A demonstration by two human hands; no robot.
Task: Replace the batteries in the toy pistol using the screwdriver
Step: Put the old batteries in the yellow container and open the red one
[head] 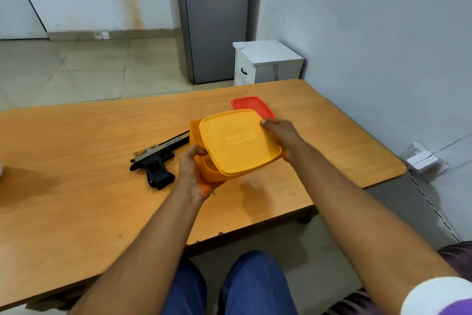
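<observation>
The toy pistol (155,158), black grip with a gold-and-black slide, lies on its side on the wooden table (76,199), left of my hands. My left hand (191,171) grips the near left side of a yellow plastic box (204,171). My right hand (283,135) holds the yellow lid (237,141) by its right edge, tilted and shifted off the box. The inside of the box is hidden by the lid. No screwdriver or batteries show.
A red-lidded container (252,106) sits just behind the yellow box. Beyond the table stand a white bedside cabinet (265,64) and a grey door (214,18). A white charger (421,160) lies off the table's right end. My knees (229,286) are under the near edge.
</observation>
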